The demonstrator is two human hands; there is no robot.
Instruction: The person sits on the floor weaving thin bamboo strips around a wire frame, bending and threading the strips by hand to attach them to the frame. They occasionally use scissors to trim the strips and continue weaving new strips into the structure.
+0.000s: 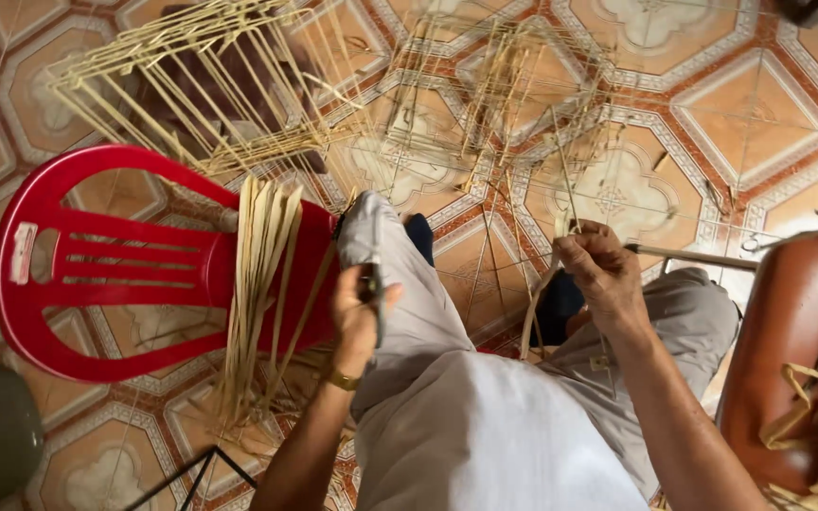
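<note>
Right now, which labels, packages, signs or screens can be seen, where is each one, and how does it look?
Label: a small white upright rectangular sticker with reddish marks, on the rim of the red plastic chair lying at the left.
Packages, signs, screens: none in view.

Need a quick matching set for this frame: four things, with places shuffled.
1 red plastic chair
2 left hand
3 right hand
4 brown seat

a grips thin bamboo strips
b far right edge
c lies on its side, strips draped over it
d holds a dark tool over the knee

Pairs: 1-c, 2-d, 3-a, 4-b
</note>
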